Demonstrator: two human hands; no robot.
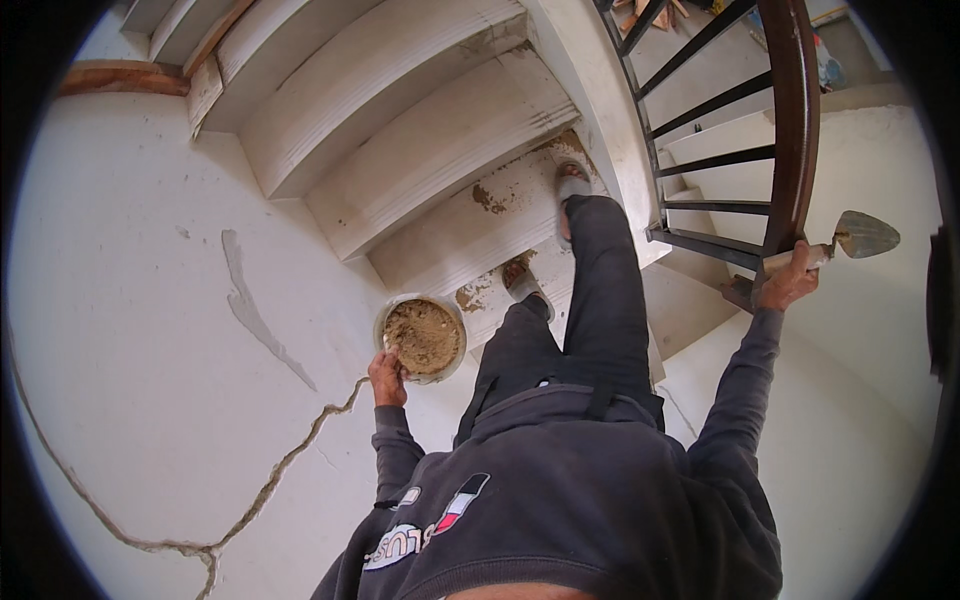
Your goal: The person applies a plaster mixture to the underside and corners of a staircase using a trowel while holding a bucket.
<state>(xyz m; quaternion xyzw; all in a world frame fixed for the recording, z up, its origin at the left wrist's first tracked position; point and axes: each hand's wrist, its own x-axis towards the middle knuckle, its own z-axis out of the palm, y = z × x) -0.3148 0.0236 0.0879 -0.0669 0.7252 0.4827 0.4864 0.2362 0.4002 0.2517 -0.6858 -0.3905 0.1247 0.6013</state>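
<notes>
My left hand (389,378) grips the rim of a round, pale bucket (378,330), its thumb over the inner edge. Brown, crumbly mortar (423,335) fills the bucket, which hangs at my left side beside the wall. On the right, my right hand (789,280) is closed around the handle of a pointing trowel (868,235). The trowel's grey, rounded-triangular blade points outward to the right. The same hand is at the lower end of the brown handrail (790,130); whether it also rests on the rail I cannot tell.
White stair steps (440,145) curve upward to the far left. My sandalled feet stand on a step with brown mortar patches (488,198). Dark metal balusters (712,152) line the right side. A long jagged crack (270,483) runs across the white wall (130,330) at left.
</notes>
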